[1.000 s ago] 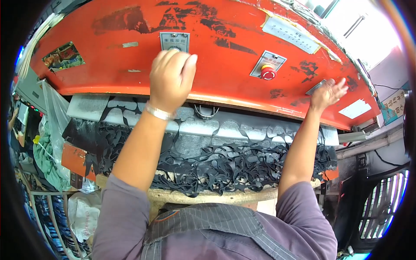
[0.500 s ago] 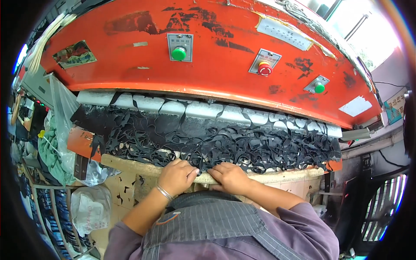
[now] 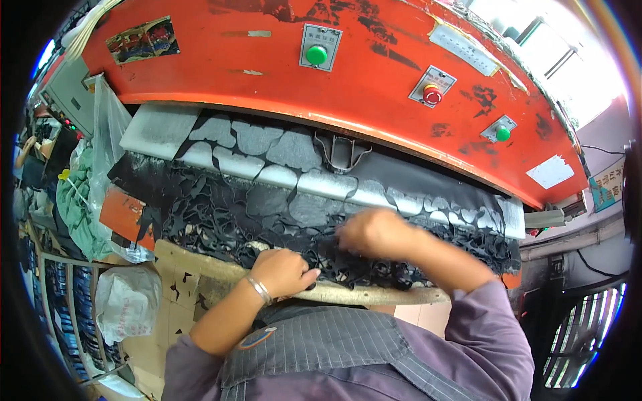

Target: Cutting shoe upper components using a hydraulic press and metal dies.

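My left hand (image 3: 281, 273) is closed at the near wooden edge (image 3: 428, 295), its thumb against the edge of the black scrap sheet (image 3: 214, 230). This scrap is a tangle of thin, curly strips full of cut-out holes. Over the scrap, farther in, hovers my right hand (image 3: 378, 234), blurred by motion; its fingertips cannot be made out. Beyond it, a metal cutting die (image 3: 342, 155) stands on black sheet material, partly under the red machine's front. White board (image 3: 157, 130) shows through rounded cut-outs in the sheet.
The red press (image 3: 221, 77) spans the far side, with a green button (image 3: 316, 55), a red stop button (image 3: 432, 95) and another green button (image 3: 502, 133). At left are green cloth (image 3: 77, 207), a white bag (image 3: 127, 304) and a metal rack (image 3: 70, 257).
My right hand has lifted off the near edge and moved forward and right over the scrap. My left hand stays at the edge. The view has shifted, bringing the cutting die into sight.
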`<state>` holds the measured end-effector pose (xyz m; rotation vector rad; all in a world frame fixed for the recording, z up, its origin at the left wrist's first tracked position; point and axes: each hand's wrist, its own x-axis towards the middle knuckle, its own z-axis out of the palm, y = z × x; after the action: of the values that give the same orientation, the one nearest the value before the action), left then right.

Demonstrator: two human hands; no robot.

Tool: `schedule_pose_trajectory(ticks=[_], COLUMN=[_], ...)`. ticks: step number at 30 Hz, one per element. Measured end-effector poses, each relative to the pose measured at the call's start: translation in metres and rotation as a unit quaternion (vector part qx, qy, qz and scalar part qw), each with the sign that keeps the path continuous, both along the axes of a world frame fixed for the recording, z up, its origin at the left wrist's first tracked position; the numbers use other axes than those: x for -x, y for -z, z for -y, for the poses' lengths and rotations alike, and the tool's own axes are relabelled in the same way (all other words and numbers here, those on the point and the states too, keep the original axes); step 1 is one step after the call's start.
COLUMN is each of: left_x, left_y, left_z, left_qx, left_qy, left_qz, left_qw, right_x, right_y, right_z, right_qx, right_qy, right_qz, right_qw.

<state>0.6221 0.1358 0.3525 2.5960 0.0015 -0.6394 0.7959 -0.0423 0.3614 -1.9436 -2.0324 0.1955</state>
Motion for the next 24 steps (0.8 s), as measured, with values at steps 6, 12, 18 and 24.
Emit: schedule_pose_trajectory(ticks=[6, 12, 18, 24], left_x=[-0.117, -0.149, -0.187, -0.212], left_y=[0.05, 0.082, 0.088, 0.108], left_z=[-0.015, -0.04, -0.023, -0.001], left_qx=[0.041, 0.056, 0.131, 0.103], left_qy=[-0.065, -0.058, -0.104, -0.119], left_qz=[0.414, 0.359, 0.376, 0.404], left_qw=[0.907, 0.93, 0.911, 0.901], right_x=[-0.147, -0.196, -0.198, -0.16], right_y=[0.021, 0.004, 0.016, 0.066], right_z=[-0.117, -0.116, -0.029, 0.02], right_qx=[0.033, 0.013, 0.17, 0.005], right_qy=[-0.17, -0.156, 0.402, 0.554], right_qz=[0.203, 0.262, 0.092, -0.114], right_qw=[0.964, 0.952, 0.895, 0.825])
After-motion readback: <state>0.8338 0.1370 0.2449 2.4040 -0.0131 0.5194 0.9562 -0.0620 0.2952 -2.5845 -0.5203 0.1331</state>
